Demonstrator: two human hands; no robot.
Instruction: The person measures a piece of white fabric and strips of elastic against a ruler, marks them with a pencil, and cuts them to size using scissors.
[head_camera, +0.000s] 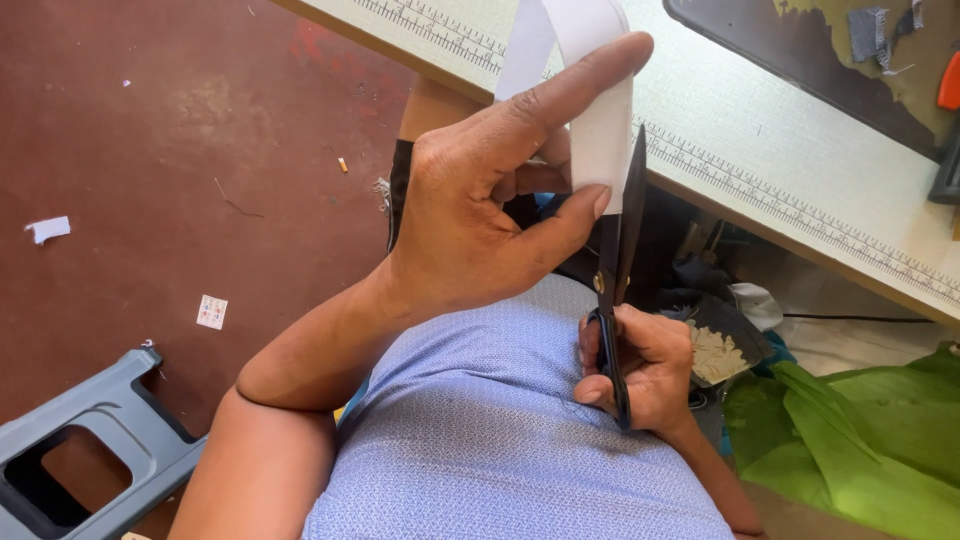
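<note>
My left hand (480, 215) pinches a white strip of fabric or paper (598, 130) between thumb and forefinger, holding it up in front of the table edge. The strip loops upward and out of the top of the view. My right hand (640, 365) grips the handles of black scissors (617, 250), whose blades point up and lie against the right edge of the strip, just beside my left thumb. Both hands are above my lap, which is covered by blue patterned cloth (500, 430).
A pale worktable (780, 150) with a ruler printed along its edge runs across the upper right. Green fabric (860, 430) lies at the lower right. A grey plastic stool (90, 450) stands at the lower left on a red-brown floor (150, 130) with small scraps.
</note>
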